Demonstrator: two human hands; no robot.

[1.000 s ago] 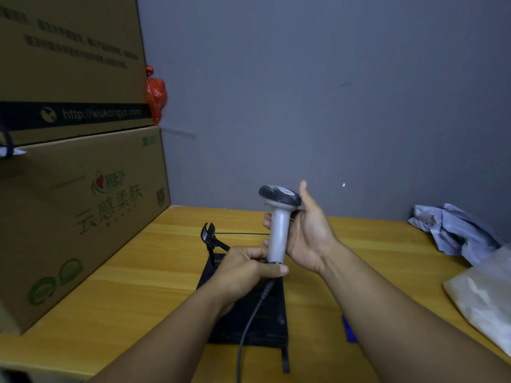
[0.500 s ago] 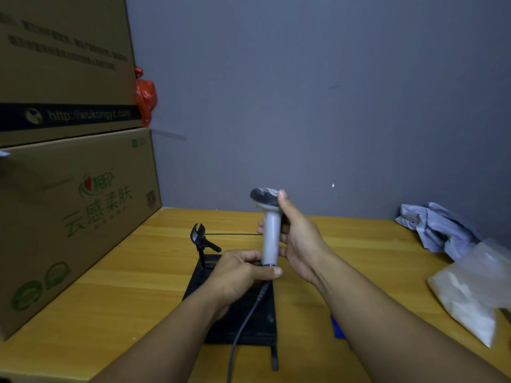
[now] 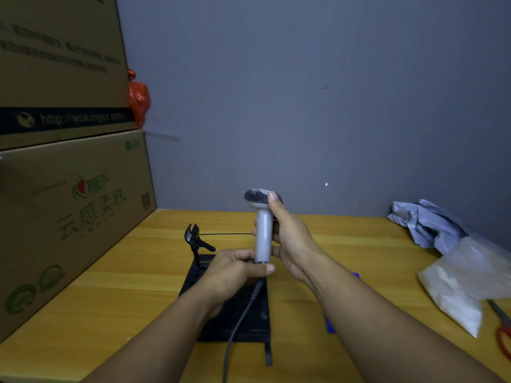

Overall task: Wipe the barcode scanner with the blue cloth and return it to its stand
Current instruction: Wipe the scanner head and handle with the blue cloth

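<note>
I hold a grey barcode scanner [image 3: 262, 236] upright above the table, its dark head on top. My left hand [image 3: 235, 275] grips the bottom of its handle, where a grey cable [image 3: 237, 322] leaves downward. My right hand [image 3: 290, 239] wraps the upper handle, thumb on the head. The black stand [image 3: 196, 241] has a flat base [image 3: 243, 324] below my hands and an empty cradle to the left. A blue cloth [image 3: 330, 324] lies on the table, mostly hidden under my right forearm.
Two stacked cardboard boxes [image 3: 63, 205] line the left side, with a red bag [image 3: 138, 98] behind them. At the right lie crumpled grey paper [image 3: 425, 222], a white plastic bag [image 3: 464, 286] and red-handled scissors [image 3: 502, 327]. A grey wall rises behind the wooden table [image 3: 124, 286].
My right hand has closed around the scanner's upper handle, thumb moving onto the head. The scanner stays upright in my left hand. The camera view has shifted slightly.
</note>
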